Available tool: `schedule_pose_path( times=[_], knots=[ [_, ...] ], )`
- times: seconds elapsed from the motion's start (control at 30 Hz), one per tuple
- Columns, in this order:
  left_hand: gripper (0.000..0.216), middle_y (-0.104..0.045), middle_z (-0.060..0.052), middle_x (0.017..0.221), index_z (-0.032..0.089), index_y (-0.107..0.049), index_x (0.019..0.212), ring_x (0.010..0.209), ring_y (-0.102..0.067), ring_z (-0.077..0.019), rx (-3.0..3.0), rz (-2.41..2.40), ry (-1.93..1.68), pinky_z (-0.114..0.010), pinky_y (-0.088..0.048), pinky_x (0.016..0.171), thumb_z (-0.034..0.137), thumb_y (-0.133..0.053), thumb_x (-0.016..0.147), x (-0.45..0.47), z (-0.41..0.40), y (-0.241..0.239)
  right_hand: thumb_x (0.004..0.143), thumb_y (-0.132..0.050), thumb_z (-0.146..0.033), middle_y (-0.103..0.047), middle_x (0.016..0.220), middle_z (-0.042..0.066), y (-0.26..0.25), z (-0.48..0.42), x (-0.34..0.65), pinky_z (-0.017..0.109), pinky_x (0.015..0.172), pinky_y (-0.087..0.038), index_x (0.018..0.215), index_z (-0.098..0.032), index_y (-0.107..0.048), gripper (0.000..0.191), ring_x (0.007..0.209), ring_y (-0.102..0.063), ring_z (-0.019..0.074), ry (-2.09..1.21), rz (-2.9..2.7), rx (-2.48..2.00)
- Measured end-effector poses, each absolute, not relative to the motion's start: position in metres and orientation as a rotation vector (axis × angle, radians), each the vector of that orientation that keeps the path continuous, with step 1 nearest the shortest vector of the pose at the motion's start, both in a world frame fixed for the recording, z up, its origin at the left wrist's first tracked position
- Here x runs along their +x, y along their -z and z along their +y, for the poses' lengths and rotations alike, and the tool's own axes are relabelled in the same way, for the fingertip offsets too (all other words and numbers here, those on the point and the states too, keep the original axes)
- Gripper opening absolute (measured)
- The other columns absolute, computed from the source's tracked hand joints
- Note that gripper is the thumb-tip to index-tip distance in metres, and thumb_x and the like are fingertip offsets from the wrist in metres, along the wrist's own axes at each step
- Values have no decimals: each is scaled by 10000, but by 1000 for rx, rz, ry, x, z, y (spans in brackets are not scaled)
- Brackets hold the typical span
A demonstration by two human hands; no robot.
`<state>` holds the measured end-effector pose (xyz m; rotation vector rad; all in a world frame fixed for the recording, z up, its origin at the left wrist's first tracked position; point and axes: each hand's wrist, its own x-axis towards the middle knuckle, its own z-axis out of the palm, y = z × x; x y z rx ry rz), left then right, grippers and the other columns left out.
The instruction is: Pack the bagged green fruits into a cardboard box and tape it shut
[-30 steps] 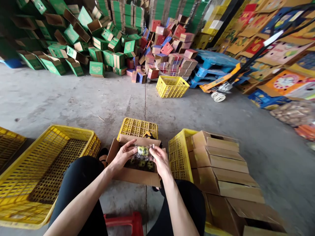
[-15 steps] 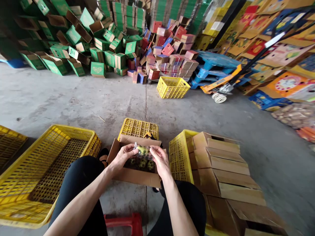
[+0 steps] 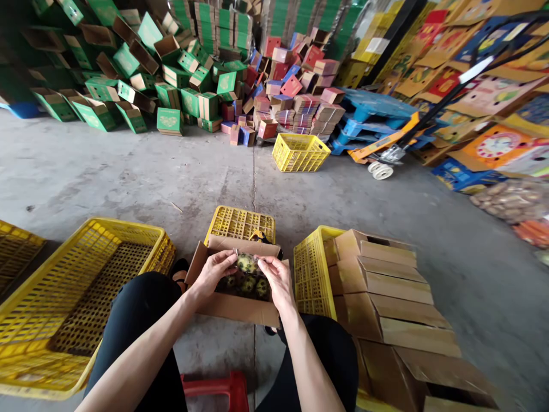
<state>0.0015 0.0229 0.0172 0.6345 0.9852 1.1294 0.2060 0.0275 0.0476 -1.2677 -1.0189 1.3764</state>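
Head view: left hand [image 3: 215,270] and right hand [image 3: 274,277] both pinching a clear wrapper around one yellow-green fruit [image 3: 246,262], held over open cardboard box [image 3: 234,306] filled with more fruit; beside it, empty yellow crate [image 3: 81,269]

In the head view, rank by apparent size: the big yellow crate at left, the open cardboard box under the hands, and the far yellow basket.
1. Big yellow crate, clearly largest.
2. Open cardboard box.
3. Far yellow basket, which looks smallest, though its distance from the camera makes its true size unsure.
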Motion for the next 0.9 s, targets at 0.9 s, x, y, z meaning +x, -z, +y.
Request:
schedule_pose_path(
  times=[0.9],
  knots=[
    [899, -785, -129, 811, 174, -597, 1432, 729, -777, -252, 472, 1137, -784, -330, -619, 666, 881, -427, 904, -4, 25, -22, 860, -803, -536, -814, 1189, 83, -52, 26, 211, 491, 1105, -534, 1018, -269, -855, 315, 1173, -741, 318, -1405, -1279, -1187]
  ],
)
